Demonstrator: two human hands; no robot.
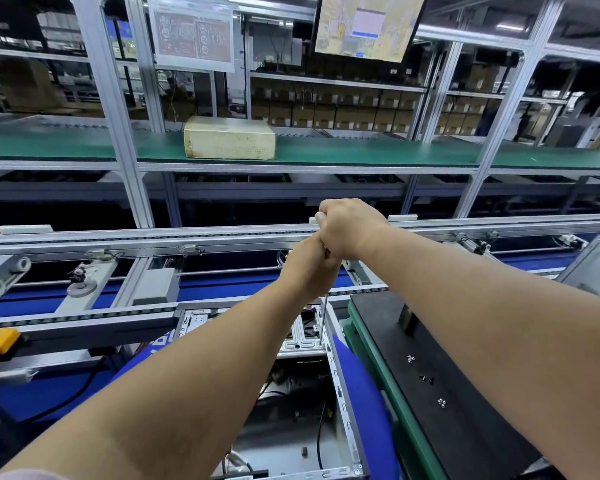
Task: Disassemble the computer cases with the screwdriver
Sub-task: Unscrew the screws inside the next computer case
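Both hands clasp the screwdriver [323, 317] handle, the right hand [349, 228] curled over the top, the left hand [310, 268] wrapped just beneath. Its shaft drops toward six o'clock, tip touching the far inner frame of the open computer case [340, 386]. Loose screws [410, 358] lie on the black panel [465, 393] at four o'clock.

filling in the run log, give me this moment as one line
step: unscrewing | right hand: grips screwdriver top | left hand: grips lower | tip: inside computer case | loose screws: black mat

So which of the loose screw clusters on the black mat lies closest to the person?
The lowest screw cluster on the black mat; the other two lie farther up.
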